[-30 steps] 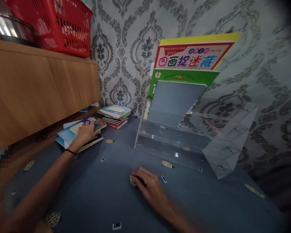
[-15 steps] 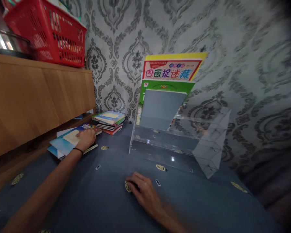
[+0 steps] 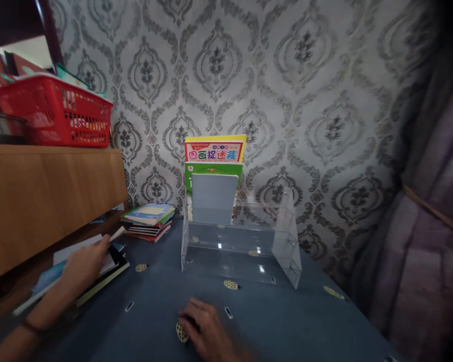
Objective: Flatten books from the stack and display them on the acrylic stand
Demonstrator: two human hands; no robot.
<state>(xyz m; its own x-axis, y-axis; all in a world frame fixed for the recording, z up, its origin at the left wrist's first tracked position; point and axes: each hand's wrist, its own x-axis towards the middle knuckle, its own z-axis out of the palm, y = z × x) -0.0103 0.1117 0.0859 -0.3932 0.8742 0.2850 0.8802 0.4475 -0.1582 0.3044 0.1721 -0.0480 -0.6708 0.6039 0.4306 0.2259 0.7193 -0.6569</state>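
Observation:
At the left, my left hand (image 3: 85, 264) is closed on a thin book (image 3: 49, 279) with a blue cover, partly hidden by the hand and tilted up off a loose pile. Other books (image 3: 101, 281) of this pile lie under and beside it. My right hand (image 3: 206, 329) rests on the dark blue patterned tablecloth (image 3: 154, 296), fingers loosely curled, thumb apart, holding nothing. Beyond it stands a clear acrylic book rack (image 3: 234, 261). At its left side a grey-blue book (image 3: 214, 198), a green book (image 3: 213, 168) and a red-bordered book (image 3: 213, 153) stand upright.
A neat stack of books (image 3: 149, 221) sits near the wall, left of the rack. Above on the left, a red plastic basket (image 3: 79, 113) stands on a wooden cabinet (image 3: 53, 201) beside a metal pot (image 3: 3, 128). A curtain (image 3: 419, 271) hangs at the right.
My left hand has picked up the book from the loose pile and drawn it back toward me. The right hand stays on the table. The camera view has tilted up and turned right.

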